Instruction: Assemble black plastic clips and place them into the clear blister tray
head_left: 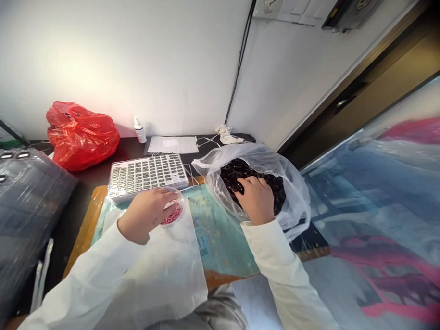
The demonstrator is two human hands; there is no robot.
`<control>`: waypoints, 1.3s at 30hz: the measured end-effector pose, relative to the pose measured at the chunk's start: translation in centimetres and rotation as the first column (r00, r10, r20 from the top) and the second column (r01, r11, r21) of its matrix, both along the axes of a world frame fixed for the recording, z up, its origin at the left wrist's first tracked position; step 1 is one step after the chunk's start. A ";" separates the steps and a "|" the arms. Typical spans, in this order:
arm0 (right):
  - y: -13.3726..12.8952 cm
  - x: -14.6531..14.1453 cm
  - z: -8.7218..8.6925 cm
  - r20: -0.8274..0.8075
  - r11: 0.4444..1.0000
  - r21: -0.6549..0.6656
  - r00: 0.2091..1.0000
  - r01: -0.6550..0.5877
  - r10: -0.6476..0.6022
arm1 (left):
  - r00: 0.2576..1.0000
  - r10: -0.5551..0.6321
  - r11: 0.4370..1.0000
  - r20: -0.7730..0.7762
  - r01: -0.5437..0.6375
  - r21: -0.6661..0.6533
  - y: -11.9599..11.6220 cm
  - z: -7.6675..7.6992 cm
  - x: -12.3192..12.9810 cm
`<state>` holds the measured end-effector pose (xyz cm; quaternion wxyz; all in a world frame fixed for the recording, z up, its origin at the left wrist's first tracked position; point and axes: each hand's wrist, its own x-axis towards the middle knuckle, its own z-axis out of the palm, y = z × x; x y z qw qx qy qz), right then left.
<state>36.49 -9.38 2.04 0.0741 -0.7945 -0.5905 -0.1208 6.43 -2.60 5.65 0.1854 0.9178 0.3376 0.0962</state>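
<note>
The left hand (pixel 146 215) curves its fingers over the rim of a small clear dish (pixel 179 202) holding pink coils (pixel 172 216); whether they pinch it is hidden. To the right, the right hand (pixel 257 200) presses slightly spread fingers (pixel 246 185) into dark rings (pixel 270 183) heaped in a clear plastic bag (pixel 294 201). A compartment tray (pixel 147 174) lies just beyond the dish.

Readable text: none; every marking is too small or blurred.
Printed mat (pixel 217 237): small dark-blue print between the left hand (pixel 148 213) and right hand (pixel 257 200), illegible.
Grey wrapped bundle (pixel 19 216): white-edged rectangular labels, left of the left hand, illegible.
Red plastic bag (pixel 82 136): dark print, beyond the left hand, illegible.
Paper sheet (pixel 172 145): faint marks, beyond both hands, illegible.
</note>
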 end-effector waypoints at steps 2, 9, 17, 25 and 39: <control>0.0 -0.1 0.0 0.034 0.999 0.023 0.999 -0.031 0.030 | 0.999 0.000 0.994 -0.034 0.003 0.111 -0.7 0.8 -0.5; -0.4 -1.2 2.6 -0.157 0.975 0.213 0.982 -0.069 0.104 | 0.955 0.056 0.976 0.290 -0.114 0.186 -2.1 0.2 -2.2; 2.7 -14.5 5.8 -0.963 0.892 0.268 -0.126 -0.364 0.238 | 0.480 0.214 0.947 0.851 0.112 -0.301 -0.5 -1.9 -1.2; 10.2 -13.8 2.9 -0.568 0.797 0.213 0.592 -0.566 0.572 | -0.044 0.608 0.763 0.793 0.307 -0.568 2.9 -4.5 -3.8; 12.4 -10.3 -2.5 -0.120 0.727 0.201 0.720 -0.657 0.684 | -0.178 0.802 0.591 0.571 0.384 -0.710 4.3 -7.1 -4.9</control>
